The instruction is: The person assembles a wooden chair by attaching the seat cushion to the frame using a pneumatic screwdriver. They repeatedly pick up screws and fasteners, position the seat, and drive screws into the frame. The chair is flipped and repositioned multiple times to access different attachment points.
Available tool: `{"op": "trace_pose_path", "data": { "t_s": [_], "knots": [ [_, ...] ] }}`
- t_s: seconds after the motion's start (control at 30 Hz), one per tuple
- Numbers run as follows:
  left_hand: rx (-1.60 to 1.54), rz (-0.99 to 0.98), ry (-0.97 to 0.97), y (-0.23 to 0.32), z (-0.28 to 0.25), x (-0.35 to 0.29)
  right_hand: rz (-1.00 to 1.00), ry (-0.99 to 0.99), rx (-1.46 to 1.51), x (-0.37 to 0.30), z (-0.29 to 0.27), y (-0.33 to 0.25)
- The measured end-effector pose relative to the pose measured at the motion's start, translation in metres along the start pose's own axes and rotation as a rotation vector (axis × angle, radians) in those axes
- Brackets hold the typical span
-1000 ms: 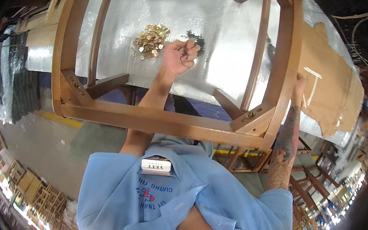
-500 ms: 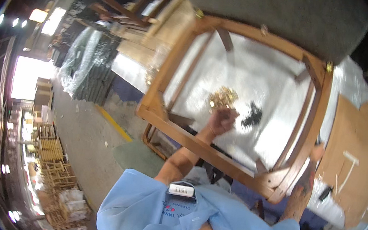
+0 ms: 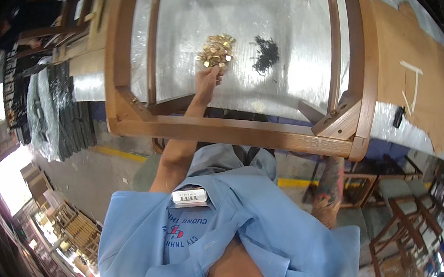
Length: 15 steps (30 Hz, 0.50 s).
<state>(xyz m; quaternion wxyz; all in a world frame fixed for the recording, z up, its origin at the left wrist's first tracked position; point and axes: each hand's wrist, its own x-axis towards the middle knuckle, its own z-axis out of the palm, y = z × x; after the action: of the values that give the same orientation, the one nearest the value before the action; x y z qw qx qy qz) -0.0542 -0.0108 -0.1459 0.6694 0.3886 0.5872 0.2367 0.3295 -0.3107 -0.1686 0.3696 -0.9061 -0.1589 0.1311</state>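
Note:
My left hand [image 3: 207, 84] reaches through the open wooden seat frame [image 3: 233, 134], its fingers drawn together at the near edge of a pile of small gold-coloured metal brackets [image 3: 217, 49]. Whatever is between those fingertips is too small to make out. To the right of the brackets lies a heap of small black pieces, perhaps screws [image 3: 266, 55]. The frame has corner blocks and rests on a table covered in clear plastic [image 3: 300, 32]. My right forearm [image 3: 328, 191] rises to the frame's near right corner, where the rail hides the hand.
Flattened cardboard [image 3: 415, 78] lies to the right on the table, beside a small black object [image 3: 398, 116]. Plastic-wrapped dark panels [image 3: 52, 114] stand at the left. Chairs [image 3: 404, 219] are on the floor at the lower right, with more wooden frames [image 3: 78, 7] at upper left.
My view has turned, so the frame now sits square ahead and higher. The left hand stays at the brackets. My right hand, earlier visible beside the frame's right side, is now hidden.

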Motion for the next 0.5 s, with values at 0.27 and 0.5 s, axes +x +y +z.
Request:
{"op": "trace_pose_path", "data": {
  "t_s": [0.27, 0.5],
  "knots": [
    [-0.082, -0.181, -0.177, -0.048, -0.004, -0.008, 0.128, -0.225, -0.061, -0.232, -0.068, 0.034],
    [-0.581, -0.559, -0.612, -0.055, -0.012, -0.019, 0.058, -0.605, -0.154, -0.247, 0.001, -0.019]
  ]
}}
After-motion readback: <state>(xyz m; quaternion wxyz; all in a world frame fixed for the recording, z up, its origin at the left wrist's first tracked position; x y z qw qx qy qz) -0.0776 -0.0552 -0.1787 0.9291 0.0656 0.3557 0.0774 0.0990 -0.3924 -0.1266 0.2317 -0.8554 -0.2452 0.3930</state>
